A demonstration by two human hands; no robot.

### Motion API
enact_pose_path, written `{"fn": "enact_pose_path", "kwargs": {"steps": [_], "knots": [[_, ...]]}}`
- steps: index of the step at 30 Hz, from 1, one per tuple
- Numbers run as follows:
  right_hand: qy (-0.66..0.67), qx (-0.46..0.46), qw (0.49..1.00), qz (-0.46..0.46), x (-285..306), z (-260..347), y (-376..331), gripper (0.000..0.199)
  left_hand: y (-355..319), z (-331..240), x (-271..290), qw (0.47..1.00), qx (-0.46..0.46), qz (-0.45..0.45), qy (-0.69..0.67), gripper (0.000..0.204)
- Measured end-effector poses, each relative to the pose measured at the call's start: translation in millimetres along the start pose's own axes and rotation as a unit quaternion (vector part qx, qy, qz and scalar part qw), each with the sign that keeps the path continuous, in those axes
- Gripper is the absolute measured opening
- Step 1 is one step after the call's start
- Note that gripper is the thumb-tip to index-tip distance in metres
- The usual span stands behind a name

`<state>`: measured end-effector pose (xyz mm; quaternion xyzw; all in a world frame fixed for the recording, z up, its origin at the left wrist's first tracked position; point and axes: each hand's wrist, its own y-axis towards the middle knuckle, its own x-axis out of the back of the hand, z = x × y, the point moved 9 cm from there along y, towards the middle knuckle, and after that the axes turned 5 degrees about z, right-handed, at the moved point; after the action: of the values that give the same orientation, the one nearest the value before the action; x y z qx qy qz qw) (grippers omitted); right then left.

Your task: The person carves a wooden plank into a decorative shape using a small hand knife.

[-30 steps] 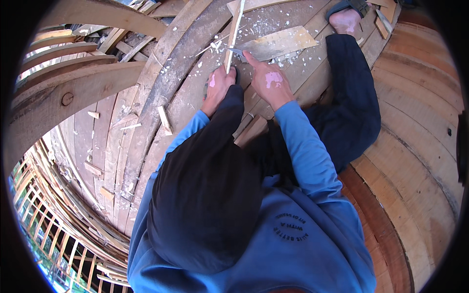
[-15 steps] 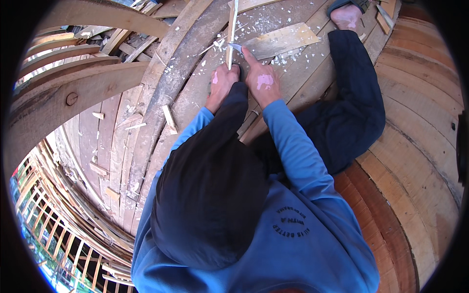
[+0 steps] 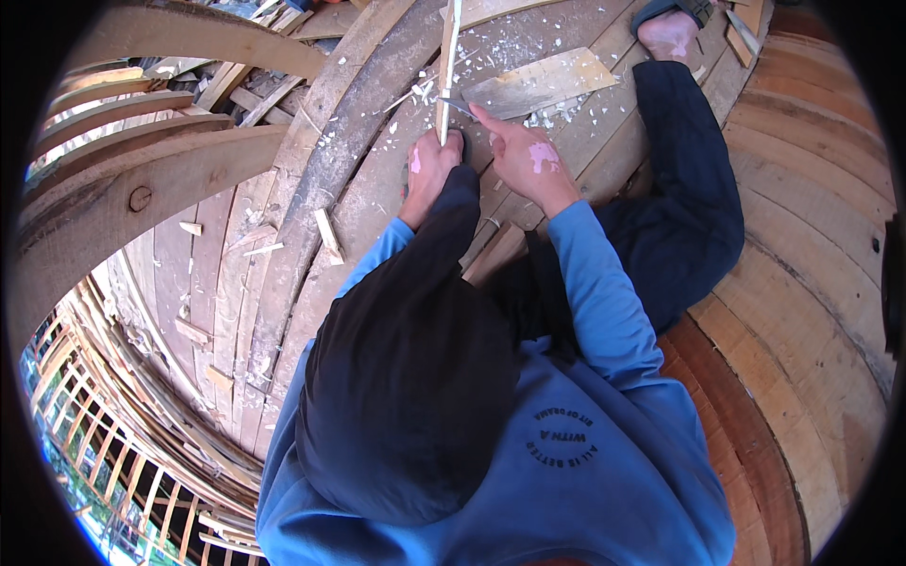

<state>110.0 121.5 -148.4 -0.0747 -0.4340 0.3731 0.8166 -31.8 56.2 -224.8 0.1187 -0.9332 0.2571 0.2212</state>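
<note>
Left of a flat tan wooden board [image 3: 547, 83], the left hand [image 3: 432, 168] grips a narrow pale wooden strip [image 3: 451, 61]. On the board's near side, the right hand [image 3: 530, 158] holds a grey metal knife [image 3: 459, 103] across the strip.

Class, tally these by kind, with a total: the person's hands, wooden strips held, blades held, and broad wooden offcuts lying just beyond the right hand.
Bare left hand and bare right hand: 2
Long, narrow, pale wooden strip: 1
Grey, pointed metal blade: 1
Broad, flat, pale-brown wooden offcut: 1
Total: 5
</note>
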Motion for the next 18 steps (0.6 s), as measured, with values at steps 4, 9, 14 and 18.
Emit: {"fn": "enact_pose_path", "kwargs": {"steps": [4,9,14,18], "knots": [[-0.026,0.002,0.999,0.027,15,1,-2,0.058,-5,-2,-2,0.999,0.014,0.031,-0.009,0.037],[-0.038,0.009,0.999,0.029,16,2,-3,0.057,-6,-11,-6,0.987,-0.124,0.015,0.098,0.037],[-0.066,-0.026,0.997,0.019,10,1,-1,0.059,-5,-8,-6,0.988,-0.128,0.005,0.087,0.035],[-0.081,-0.048,0.996,-0.004,5,3,-2,0.063,-14,-9,-4,0.997,-0.056,0.026,0.044,0.034]]}}
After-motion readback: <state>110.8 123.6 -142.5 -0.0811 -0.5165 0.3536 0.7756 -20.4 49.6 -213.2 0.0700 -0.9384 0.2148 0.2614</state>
